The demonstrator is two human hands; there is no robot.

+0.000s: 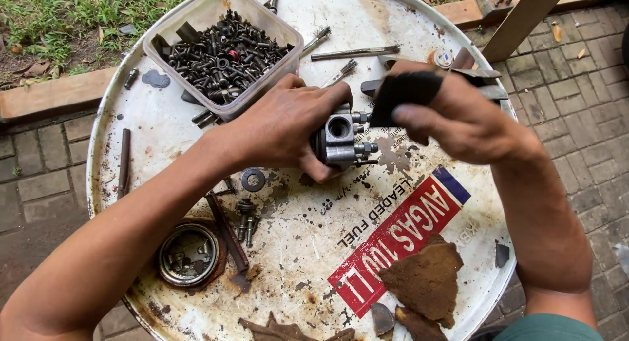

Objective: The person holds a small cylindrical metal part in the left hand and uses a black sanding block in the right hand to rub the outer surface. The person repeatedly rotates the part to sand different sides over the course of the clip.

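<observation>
Carburetor body (342, 141), grey cast metal, sits at frame centre just above the white drum top (288, 262) that serves as a bench. Left hand (288, 125) wraps it from the left, fingers closed over the top and thumb beneath. Right hand (458, 115) pinches a dark brush or scrap of cloth (403, 95), I cannot tell which, against the part's right side, where small brass fittings stick out. Judged dense and rigid for its size, oily so likely slick; best held by the blocky main casting, not the thin protruding fittings. Upper left: clear plastic tub (226, 43) of dark bolts and nuts. Above centre: wire brushes (354, 53). Lower left: round metal cap (189, 254), loose washer (253, 179). Lower right: brown torn gasket pieces (426, 279)
</observation>
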